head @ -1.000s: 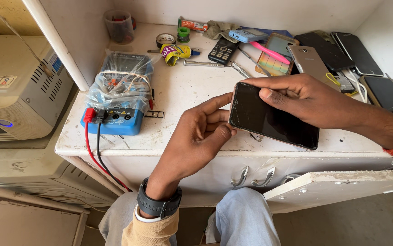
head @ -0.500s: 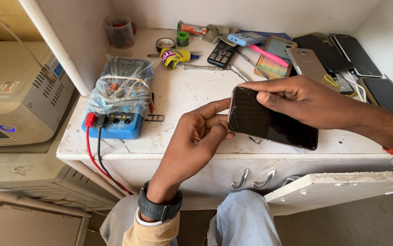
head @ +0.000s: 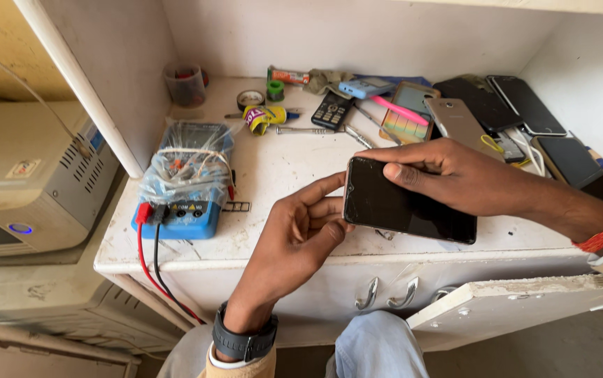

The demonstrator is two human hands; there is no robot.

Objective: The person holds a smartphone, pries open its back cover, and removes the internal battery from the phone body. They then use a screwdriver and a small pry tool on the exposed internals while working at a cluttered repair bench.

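Both hands on the black smartphone (head: 408,206) just above the desk (head: 294,164): right hand (head: 448,175) fingers clamp its top edge, left hand (head: 301,234) thumb braces the end, steadying it screen-up beside the multimeter (head: 186,185).

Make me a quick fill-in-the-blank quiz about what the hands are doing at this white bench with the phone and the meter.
1. Both hands hold a black smartphone whose screen is ____.
2. The left hand has a black ____ on its wrist.
3. The right hand has an orange-red ____ around its wrist.
4. The blue multimeter is wrapped in clear ____.

Missing words: dark; watch; thread; plastic
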